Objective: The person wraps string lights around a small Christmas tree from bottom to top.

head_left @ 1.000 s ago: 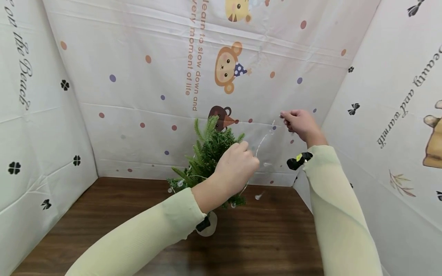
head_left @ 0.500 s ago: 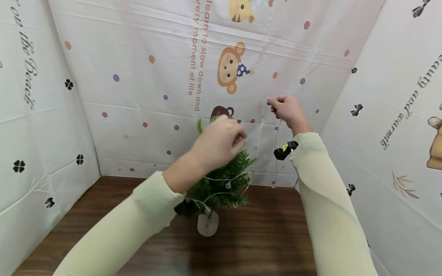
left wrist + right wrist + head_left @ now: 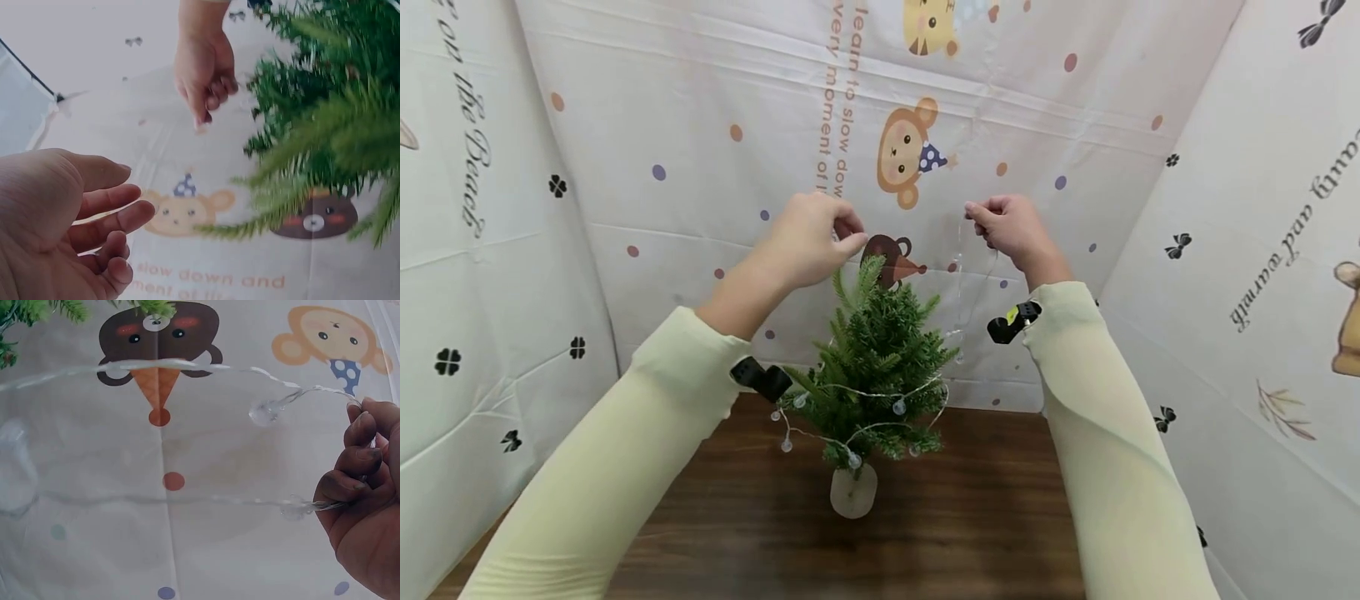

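A small green artificial Christmas tree (image 3: 887, 358) stands upright on a pale round base (image 3: 853, 492). String lights (image 3: 899, 407) with clear round bulbs wrap its lower branches. On the right, my right hand (image 3: 1011, 229) pinches the clear wire between thumb and index finger. In the right wrist view, the string lights (image 3: 265, 412) run from that pinch toward the tree, and a second strand passes under the curled fingers. My left hand (image 3: 808, 237) is raised at the upper left of the treetop. Its fingers are loosely bent, and the left wrist view shows nothing held.
The tree stands on a dark wooden table (image 3: 955, 508). Printed white cloth (image 3: 685, 200) hangs behind it, with more cloth at the left and right sides. A black wrist camera (image 3: 1015, 323) sits on each sleeve.
My left hand has moved up and left, from in front of the tree to beside its top. My right hand has moved up and left, still pinching the string lights.
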Motion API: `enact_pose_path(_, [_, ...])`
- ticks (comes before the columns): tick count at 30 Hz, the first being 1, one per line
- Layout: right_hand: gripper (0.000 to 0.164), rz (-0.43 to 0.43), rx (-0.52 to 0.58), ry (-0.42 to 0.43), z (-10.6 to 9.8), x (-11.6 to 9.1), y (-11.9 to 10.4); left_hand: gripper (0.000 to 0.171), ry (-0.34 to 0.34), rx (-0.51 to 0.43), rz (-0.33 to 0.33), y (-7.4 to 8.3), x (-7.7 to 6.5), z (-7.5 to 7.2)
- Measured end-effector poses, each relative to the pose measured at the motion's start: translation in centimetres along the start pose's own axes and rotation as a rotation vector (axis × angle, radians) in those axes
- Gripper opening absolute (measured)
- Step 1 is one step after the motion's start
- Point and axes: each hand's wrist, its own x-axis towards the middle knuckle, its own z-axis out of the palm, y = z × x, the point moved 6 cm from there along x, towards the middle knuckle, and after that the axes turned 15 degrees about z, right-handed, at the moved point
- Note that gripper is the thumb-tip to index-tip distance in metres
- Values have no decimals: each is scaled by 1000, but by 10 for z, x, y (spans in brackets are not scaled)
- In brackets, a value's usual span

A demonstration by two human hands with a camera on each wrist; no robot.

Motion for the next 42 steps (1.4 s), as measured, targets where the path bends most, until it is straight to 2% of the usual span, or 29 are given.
enact_pose_path(4, [37,-18,-15,-8,6,3,-4,25,-32,9,-58,-20,5,-1])
enact_pose_path(8, [38,-46,-60,-18,15,6,-7,25,-69,2,-95,-37,11,5])
enact_pose_path(15, [37,-125,-222,3,33,9,-17,29,-119,-26,-114,-74,28,31])
enact_pose_path(18, [34,-168,-277,-11,44,11,-23,31,-119,-45,-107,-83,39,42])
enact_pose_path(23, [28,-213,-277,-60,59,15,-32,33,-128,-125,-110,-80,59,53])
enact_pose_path(28, [25,-183,-182,-159,69,16,-38,30,-157,-209,-104,-69,73,60])
enact_pose_path(33, [20,-164,-124,-257,76,12,-42,25,-187,-209,-113,-64,79,70])
enact_pose_path(37, [8,-203,-105,-298,78,9,-46,26,-209,-223,-121,-62,81,77])
enact_pose_path(42, [7,-248,-61,-368,81,5,-50,26,-210,-244,-125,-62,83,84])
